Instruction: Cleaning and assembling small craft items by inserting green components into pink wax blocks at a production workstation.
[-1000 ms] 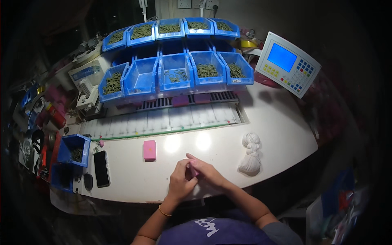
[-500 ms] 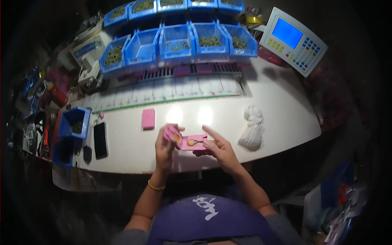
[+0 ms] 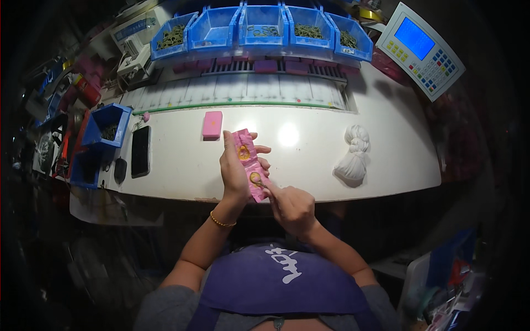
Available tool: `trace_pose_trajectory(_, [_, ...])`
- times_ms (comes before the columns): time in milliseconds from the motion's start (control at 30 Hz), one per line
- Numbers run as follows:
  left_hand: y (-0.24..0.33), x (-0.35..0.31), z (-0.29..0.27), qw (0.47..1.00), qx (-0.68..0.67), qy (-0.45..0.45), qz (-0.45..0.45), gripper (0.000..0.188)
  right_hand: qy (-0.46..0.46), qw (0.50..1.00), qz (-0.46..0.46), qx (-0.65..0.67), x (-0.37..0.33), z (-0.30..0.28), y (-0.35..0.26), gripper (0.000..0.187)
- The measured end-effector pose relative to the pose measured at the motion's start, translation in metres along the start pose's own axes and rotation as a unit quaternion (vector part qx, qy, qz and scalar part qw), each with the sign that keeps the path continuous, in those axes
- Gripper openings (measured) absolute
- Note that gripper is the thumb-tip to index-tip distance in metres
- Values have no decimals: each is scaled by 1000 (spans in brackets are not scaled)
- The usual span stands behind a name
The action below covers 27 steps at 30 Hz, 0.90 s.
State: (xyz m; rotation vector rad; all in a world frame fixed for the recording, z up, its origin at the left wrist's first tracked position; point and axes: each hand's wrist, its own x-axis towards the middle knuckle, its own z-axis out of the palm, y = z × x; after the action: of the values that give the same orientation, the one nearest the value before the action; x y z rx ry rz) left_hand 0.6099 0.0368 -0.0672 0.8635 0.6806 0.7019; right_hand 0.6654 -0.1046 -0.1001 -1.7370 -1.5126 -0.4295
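A pink rubber mould [image 3: 253,165] lies spread open in two joined halves, each showing a rounded yellowish hollow. My left hand [image 3: 233,171] cradles it from the left and beneath, the thumb along one side and fingertips showing past the other. At the mould's lower end, the fingers of my right hand [image 3: 293,208] are drawn together against the edge beside the nearer hollow. Any small piece between those fingertips is hidden. A closed pink block [image 3: 212,125] sits on the white table [image 3: 309,165] just beyond my left hand.
A knotted white cloth bundle [image 3: 353,157] rests at the right. Leftward lie a dark phone [image 3: 141,151] and a blue bin [image 3: 109,124]. Blue bins [image 3: 265,30] with small greenish pieces line the back, before a keypad panel with a blue screen [image 3: 422,49].
The mould has turned from crosswise to nearly upright in view and is spread flatter over my left hand. My right hand has moved to its near end. The whole view has shifted.
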Motion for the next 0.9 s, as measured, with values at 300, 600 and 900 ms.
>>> trace_pose_trajectory(300, [-22, -8, -22, 979, 97, -149, -98, 48, 122, 891, 342, 272, 22, -28, 32, 21])
trace_pose_trajectory(600, [-19, -22, -9, 966, 108, -235, -27, 13, 132, 913, 285, 260, 13, -12, 19, 20])
trace_pose_trajectory(900, [-17, -32, 3, 983, 73, -169, -13, 14, 147, 984, 65, 80, 19, -6, 22, 17])
